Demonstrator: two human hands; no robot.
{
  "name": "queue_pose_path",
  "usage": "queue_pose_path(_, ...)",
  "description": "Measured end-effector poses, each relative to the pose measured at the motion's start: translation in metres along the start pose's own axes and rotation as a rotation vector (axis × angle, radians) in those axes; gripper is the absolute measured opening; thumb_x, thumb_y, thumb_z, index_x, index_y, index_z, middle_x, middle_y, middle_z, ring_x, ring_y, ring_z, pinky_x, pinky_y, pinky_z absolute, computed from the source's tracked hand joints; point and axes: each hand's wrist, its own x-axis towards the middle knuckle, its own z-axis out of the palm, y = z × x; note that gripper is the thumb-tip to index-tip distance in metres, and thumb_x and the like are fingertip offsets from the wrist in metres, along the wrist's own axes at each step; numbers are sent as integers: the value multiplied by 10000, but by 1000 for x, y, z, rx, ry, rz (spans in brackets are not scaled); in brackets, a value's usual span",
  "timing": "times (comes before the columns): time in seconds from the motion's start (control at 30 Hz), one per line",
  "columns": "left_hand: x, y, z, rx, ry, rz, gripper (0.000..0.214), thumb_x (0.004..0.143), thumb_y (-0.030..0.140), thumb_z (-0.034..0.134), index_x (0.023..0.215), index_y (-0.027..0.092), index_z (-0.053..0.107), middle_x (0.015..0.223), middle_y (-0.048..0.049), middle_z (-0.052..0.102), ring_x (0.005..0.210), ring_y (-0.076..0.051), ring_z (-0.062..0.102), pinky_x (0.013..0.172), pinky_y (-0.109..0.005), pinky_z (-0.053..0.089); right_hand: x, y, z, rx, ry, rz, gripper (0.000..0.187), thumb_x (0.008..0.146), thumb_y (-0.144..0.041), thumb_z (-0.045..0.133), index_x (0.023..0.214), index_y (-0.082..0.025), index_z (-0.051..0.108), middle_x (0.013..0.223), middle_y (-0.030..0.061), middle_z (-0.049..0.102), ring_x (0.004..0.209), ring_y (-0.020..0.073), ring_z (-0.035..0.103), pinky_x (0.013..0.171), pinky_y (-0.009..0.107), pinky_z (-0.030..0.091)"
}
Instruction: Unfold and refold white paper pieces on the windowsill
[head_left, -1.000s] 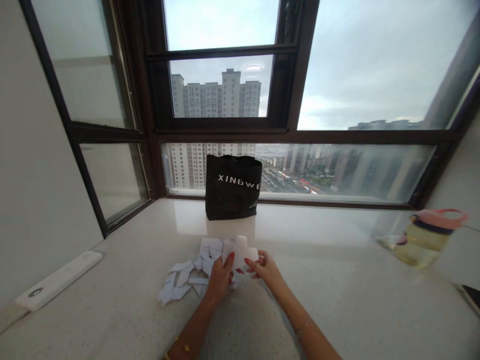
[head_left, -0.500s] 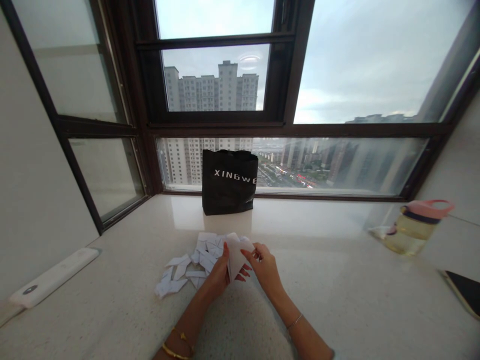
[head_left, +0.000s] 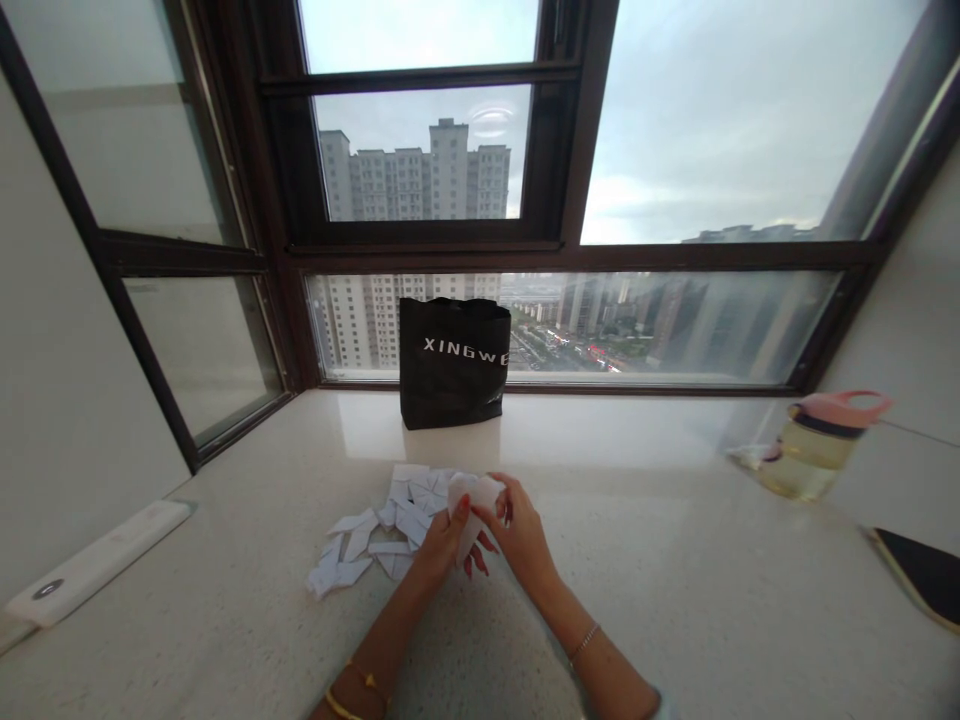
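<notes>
Left hand [head_left: 441, 545]: closed, thumb over a white paper piece [head_left: 484, 490]. Right hand [head_left: 526, 528]: half-curled, fingers at the piece's right edge; grip partly hidden. Piece is between the hands, right of the folded papers [head_left: 409, 520]. Risk, in judgement: uneven pulling could tear it. Folds indistinct; black bag's [head_left: 454, 375] contents hidden; dark flat object [head_left: 922, 575], near right, cut off.

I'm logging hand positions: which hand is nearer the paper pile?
Left. The left hand is by the right edge of the paper pile; the right hand is farther right, with the held paper between them.
</notes>
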Motion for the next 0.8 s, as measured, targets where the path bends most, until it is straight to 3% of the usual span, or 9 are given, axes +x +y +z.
queue_pose_path(0.07,1,-2,-1,48,41,20,675,688,686,343,762,57,578,520,-88,625,315,-109,508,299,-188,311,1,5,3,76,69,47,586,638,-347,620,1164,-170,431,720,-14,461,583,122,453,569,259,421)
queue_pose_path(0.1,2,-3,-1,64,49,22,667,686,680,356,787,60,578,513,-82,626,307,-110,505,293,-186,306,2,7,4,113,79,75,627,617,-357,632,1177,-169,421,771,1,479,598,122,463,564,259,426)
queue_pose_path(0.17,3,-4,-3,88,34,18,663,678,670,387,855,59,575,510,-75,630,297,-110,501,288,-185,306,4,12,4,175,14,134,518,590,-381,643,1048,-167,527,802,21,519,615,128,484,548,256,426)
queue_pose_path(0.27,3,-3,-4,66,-19,-10,706,669,678,392,926,44,567,520,-86,637,318,-122,517,305,-192,326,6,14,-1,247,-173,216,268,609,-412,619,698,-160,591,607,-14,534,536,117,470,495,237,389)
queue_pose_path(0.4,-1,0,-5,-24,-132,-88,749,669,702,348,975,52,560,554,-97,649,371,-118,537,339,-183,332,7,10,-5,282,-245,250,266,598,-411,639,583,-161,549,477,-51,483,467,93,425,445,212,334)
queue_pose_path(0.5,-1,-1,-8,41,-158,-115,749,672,714,308,877,59,606,456,-58,604,285,-76,440,309,-170,256,9,7,-7,322,-298,249,247,595,-393,643,654,-164,573,516,-45,531,481,102,464,461,217,368)
queue_pose_path(0.63,0,-4,-11,164,-189,-131,734,685,710,276,695,70,637,390,-37,554,248,-59,373,290,-173,193,16,8,-19,319,-371,189,307,594,-349,654,846,-178,614,749,6,640,669,153,565,605,261,438)
queue_pose_path(0.73,-3,-4,-9,184,-305,-178,689,708,674,317,690,72,653,426,-52,581,258,-58,376,290,-174,171,19,12,-32,333,-547,241,325,590,-353,665,846,-155,636,732,20,652,650,159,572,593,265,434)
queue_pose_path(0.8,-8,-1,-8,178,-314,-225,642,697,650,388,652,72,663,400,-48,566,247,-53,344,289,-177,148,18,13,-38,405,-710,301,340,588,-354,675,850,-140,638,669,6,646,572,135,557,536,238,412)
